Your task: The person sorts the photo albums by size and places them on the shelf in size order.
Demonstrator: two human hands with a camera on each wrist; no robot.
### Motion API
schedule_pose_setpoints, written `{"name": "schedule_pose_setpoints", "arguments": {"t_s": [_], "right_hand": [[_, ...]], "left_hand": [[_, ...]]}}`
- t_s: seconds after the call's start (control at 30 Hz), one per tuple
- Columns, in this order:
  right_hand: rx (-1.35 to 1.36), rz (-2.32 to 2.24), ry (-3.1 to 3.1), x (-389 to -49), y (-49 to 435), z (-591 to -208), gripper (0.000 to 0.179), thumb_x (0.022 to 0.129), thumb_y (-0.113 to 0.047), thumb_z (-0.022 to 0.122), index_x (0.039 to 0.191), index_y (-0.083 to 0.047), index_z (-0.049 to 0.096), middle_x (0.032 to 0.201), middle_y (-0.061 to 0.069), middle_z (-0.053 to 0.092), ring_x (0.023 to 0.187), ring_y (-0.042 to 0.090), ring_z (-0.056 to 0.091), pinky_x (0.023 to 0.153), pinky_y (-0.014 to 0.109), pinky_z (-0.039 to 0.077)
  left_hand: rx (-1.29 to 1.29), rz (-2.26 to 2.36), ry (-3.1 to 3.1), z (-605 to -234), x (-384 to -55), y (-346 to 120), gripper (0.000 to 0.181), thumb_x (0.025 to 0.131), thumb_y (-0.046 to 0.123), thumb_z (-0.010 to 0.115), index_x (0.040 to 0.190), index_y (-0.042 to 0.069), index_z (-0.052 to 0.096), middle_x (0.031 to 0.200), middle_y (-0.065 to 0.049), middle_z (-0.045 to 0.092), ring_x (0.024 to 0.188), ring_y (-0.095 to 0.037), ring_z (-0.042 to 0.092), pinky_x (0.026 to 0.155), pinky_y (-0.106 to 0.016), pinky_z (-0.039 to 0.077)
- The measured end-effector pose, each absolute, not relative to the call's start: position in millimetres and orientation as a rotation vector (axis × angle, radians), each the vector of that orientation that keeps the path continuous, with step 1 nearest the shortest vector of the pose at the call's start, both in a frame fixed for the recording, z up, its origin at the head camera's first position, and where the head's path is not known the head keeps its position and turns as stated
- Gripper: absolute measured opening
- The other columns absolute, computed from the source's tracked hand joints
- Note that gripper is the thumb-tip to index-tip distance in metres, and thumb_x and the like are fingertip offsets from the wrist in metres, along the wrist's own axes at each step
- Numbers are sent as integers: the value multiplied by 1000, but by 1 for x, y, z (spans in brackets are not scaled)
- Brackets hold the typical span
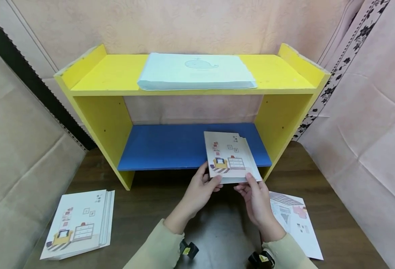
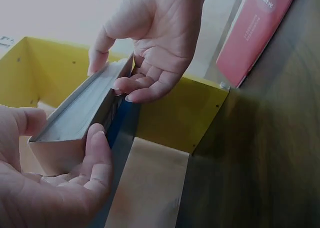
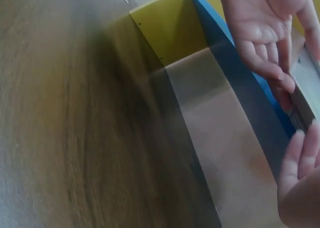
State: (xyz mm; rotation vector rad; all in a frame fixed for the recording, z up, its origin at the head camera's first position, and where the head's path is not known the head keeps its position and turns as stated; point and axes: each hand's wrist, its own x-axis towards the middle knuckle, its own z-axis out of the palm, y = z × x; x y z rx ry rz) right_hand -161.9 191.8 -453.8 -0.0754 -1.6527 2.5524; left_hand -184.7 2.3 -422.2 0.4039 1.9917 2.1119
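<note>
Plainly, both hands are gripping the same thing, a white book [image 1: 229,158] printed with little furniture drawings, between three and four o'clock if the blue board [image 1: 160,147] is the middle of the dial. The left hand [image 1: 197,192] pinches its near edge at seven o'clock, thumb on top and fingertips underneath; the right hand [image 1: 256,201] pinches that edge at five o'clock in the same way. The far end of the book lies over the blue board's front edge, though I cannot tell whether the two touch. A step in its two o'clock corner leaves unclear whether it is one volume or several. That board is the lower level of a yellow shelf unit [image 1: 103,119], and at twelve o'clock a pale blue packet [image 1: 197,76] with a whale outline lies on the top level. On the wooden table [image 1: 143,201], a pile of volumes [image 1: 77,220] with the same cover picture lies at eight o'clock, edges fanned slightly, and a printed booklet [image 1: 302,224] at four o'clock, partly behind the right arm. Pale sleeves [image 1: 158,244] reach in from six o'clock.
</note>
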Motion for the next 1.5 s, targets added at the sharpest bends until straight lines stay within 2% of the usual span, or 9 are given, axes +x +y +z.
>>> {"name": "schedule_pose_setpoints", "arguments": {"t_s": [0.2,0.4,0.57,0.83,0.97,1.07,1.17,1.3,1.5], "right_hand": [[-109,2514,-1763,-169,204,-450,52,100,-45,46,125,1,46,89,5,60,79,16,62,86,31,53],[-213,2435,-1863,-181,218,-445,56,98,-49,45,115,4,49,94,9,61,79,17,63,84,31,54],[-314,2375,-1915,-190,225,-441,58,97,-53,47,108,4,50,90,10,63,75,17,64,81,30,54],[-407,2343,-1930,-201,230,-439,64,94,-55,52,112,7,51,81,5,63,69,17,65,76,32,57],[-450,2345,-1900,-204,232,-439,67,92,-55,55,109,10,54,77,5,63,65,17,64,73,33,58],[-468,2353,-1878,-204,233,-439,62,91,-55,56,101,6,57,74,5,63,63,16,63,72,35,58],[-475,2357,-1876,-204,233,-438,58,91,-56,57,96,2,59,73,4,63,62,15,63,72,35,58],[-475,2364,-1881,-204,233,-437,58,91,-55,57,98,3,58,73,4,63,62,15,63,71,34,58],[-480,2365,-1912,-202,234,-436,61,91,-56,57,102,4,57,76,4,63,63,15,62,71,33,58]], "left_hand": [[351,2075,1965,-420,-202,22,67,99,25,57,155,22,18,106,-12,66,83,-27,68,75,-41,57],[330,2064,1908,-416,-217,36,64,98,29,59,152,25,26,107,-20,65,75,-27,70,68,-40,59],[302,2073,1854,-411,-225,45,62,97,30,61,150,26,29,101,-15,68,74,-32,70,64,-40,59],[248,2069,1866,-412,-233,53,60,96,33,62,147,18,34,92,-12,70,77,-40,69,62,-41,59],[217,2073,1878,-412,-234,57,60,95,36,62,144,13,38,89,-13,71,74,-38,70,61,-40,59],[198,2059,1897,-408,-232,58,59,97,34,60,146,11,36,91,-19,71,71,-34,70,63,-42,58],[186,2051,1906,-409,-233,59,60,98,34,59,147,12,34,93,-21,70,68,-30,70,63,-43,58],[201,2067,1913,-417,-234,60,65,96,41,60,148,14,32,90,-17,71,68,-29,70,61,-40,59],[293,2055,1982,-422,-228,58,65,97,43,57,149,13,31,97,-14,70,82,-22,70,68,-36,59]]}}
